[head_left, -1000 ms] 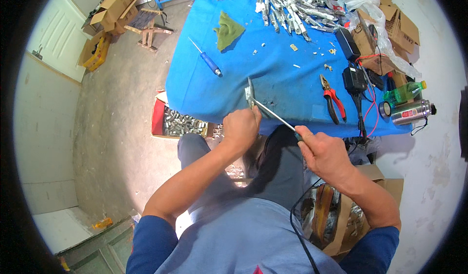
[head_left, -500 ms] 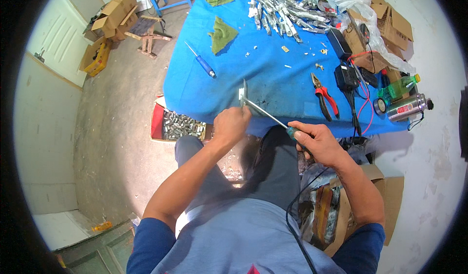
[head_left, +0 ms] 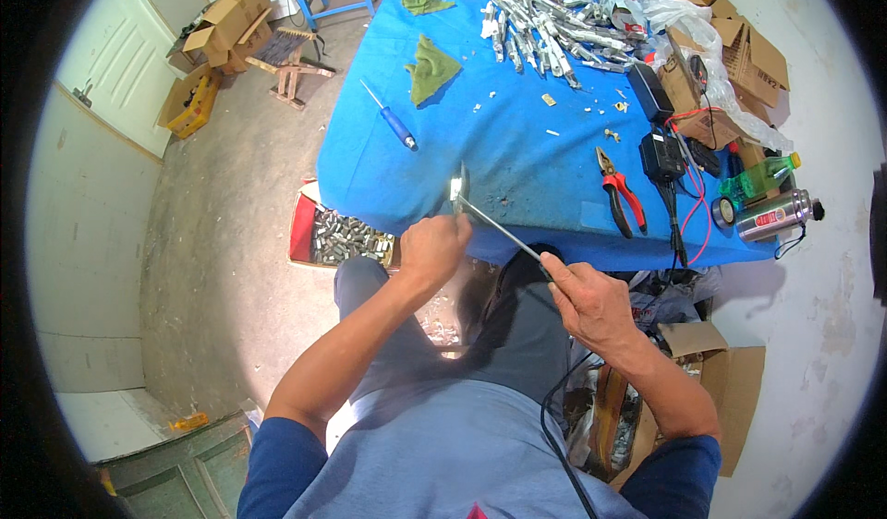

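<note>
My left hand (head_left: 434, 249) is closed on a small whitish metal piece (head_left: 456, 189) at the blue table's near edge. A long metal screwdriver (head_left: 502, 228) meets that piece at its tip, its handle inside my closed right hand (head_left: 591, 302). A blue-handled screwdriver (head_left: 395, 125) lies on the cloth further back, left of the piece. Red-and-black pliers (head_left: 620, 196) lie to the right.
On the blue cloth (head_left: 360, 182) are green rags (head_left: 430, 71), a pile of silvery strips (head_left: 545, 34), black adapters (head_left: 662, 157), a green bottle (head_left: 753, 180) and a steel flask (head_left: 771, 218). A box of metal pieces (head_left: 351, 235) stands below left, cardboard boxes (head_left: 222, 20) farther left.
Both hands, the metal piece and the screwdriver have shifted slightly lower and left in the view. My grips stay closed. The table items moved only slightly with the camera.
</note>
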Demonstrator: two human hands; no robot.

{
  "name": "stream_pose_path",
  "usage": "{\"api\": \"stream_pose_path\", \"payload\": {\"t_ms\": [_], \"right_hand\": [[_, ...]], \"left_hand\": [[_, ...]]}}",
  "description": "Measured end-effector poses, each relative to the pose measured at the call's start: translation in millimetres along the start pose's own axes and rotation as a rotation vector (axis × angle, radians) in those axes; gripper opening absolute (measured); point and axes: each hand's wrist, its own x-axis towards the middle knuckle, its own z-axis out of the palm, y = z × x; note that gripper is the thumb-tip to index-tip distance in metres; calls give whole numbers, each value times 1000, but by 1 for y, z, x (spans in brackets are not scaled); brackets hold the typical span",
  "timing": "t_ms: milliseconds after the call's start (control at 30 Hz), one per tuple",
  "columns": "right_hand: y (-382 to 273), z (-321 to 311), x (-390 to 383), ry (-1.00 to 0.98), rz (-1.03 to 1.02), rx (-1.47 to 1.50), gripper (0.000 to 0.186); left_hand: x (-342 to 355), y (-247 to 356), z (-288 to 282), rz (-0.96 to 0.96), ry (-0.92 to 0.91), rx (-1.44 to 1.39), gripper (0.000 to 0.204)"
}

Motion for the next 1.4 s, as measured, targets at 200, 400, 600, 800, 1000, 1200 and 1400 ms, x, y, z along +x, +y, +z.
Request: {"api": "stream_pose_path", "payload": {"t_ms": [200, 400, 600, 800, 1000, 1200, 1400], "right_hand": [[2, 14, -2, -7, 80, 201, 38], [11, 10, 7, -141, 274, 631, 37], [9, 6, 12, -329, 703, 1116, 37], [-8, 35, -8, -266, 836, 1416, 41], [3, 21, -8, -338, 559, 1085, 47], [1, 15, -8, -53, 55, 353, 49], [-11, -2, -5, -160, 113, 256, 47]], "left_hand": [[-2, 1, 6, 27, 23, -27, 50], [-2, -3, 3, 33, 37, -42, 51], [-2, -6, 3, 8, 23, -30, 52], [1, -8, 0, -11, -11, -6, 52], [-2, -13, 5, -19, 0, -38, 53], [-3, -4, 3, -52, -20, -65, 52], [-6, -4, 0, -46, -13, -69, 53]]}}
